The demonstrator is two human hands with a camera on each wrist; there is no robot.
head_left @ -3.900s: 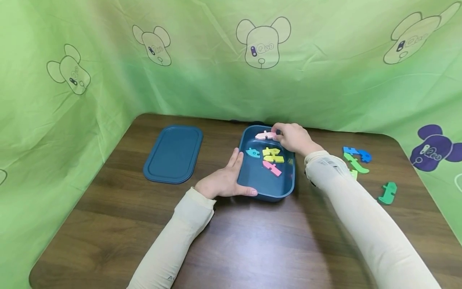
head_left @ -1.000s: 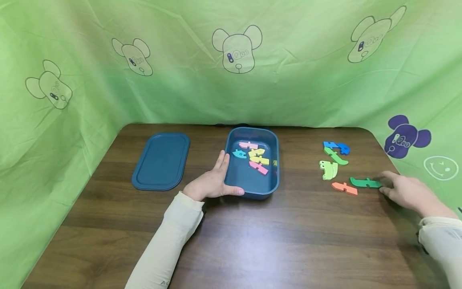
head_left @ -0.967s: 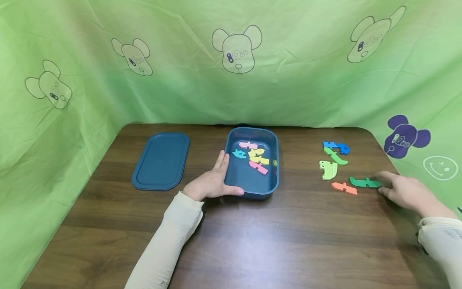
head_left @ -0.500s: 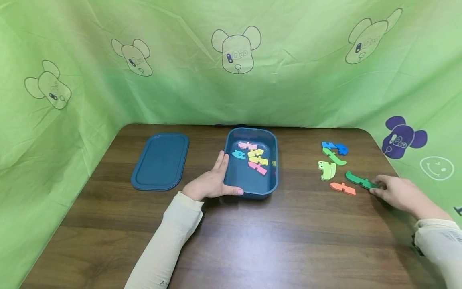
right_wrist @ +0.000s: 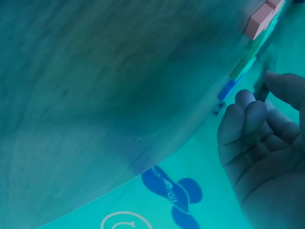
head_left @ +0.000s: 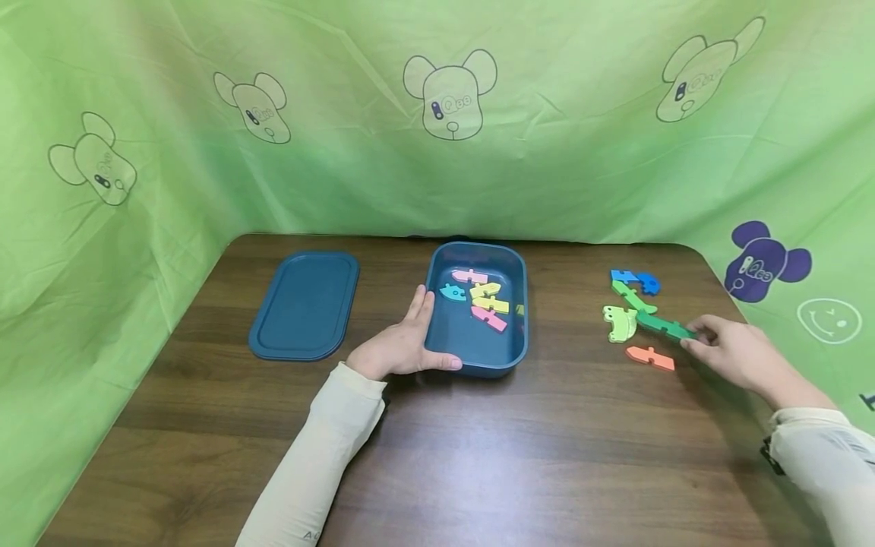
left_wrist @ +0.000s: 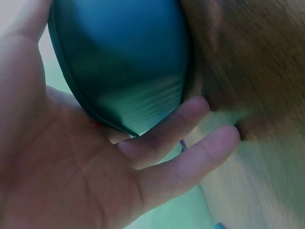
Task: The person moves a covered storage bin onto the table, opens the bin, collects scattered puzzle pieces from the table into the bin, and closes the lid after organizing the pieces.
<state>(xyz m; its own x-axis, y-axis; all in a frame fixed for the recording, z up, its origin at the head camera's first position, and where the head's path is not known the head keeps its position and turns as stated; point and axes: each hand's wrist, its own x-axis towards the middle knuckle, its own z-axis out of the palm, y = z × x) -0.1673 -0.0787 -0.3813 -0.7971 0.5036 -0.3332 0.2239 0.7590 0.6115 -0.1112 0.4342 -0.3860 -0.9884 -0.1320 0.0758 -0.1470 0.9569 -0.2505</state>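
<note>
Dark green foam puzzle piece (head_left: 664,327), at 3 o'clock on the brown wooden table (head_left: 478,456), is pinched by the right hand (head_left: 731,353); an orange, a pale green, a green and a blue piece lie loose beside it. At centre, the left hand (head_left: 399,346) rests with straight fingers against the dark blue plastic tray (head_left: 478,363), which already contains about five pieces, so I judge the packing roughly half done. Farthest, at 10 o'clock, its matching blue lid (head_left: 305,305) lies off.

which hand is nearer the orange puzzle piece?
Right. The right hand pinches the dark green piece just beside the orange piece; the left hand rests on the blue box.
</note>
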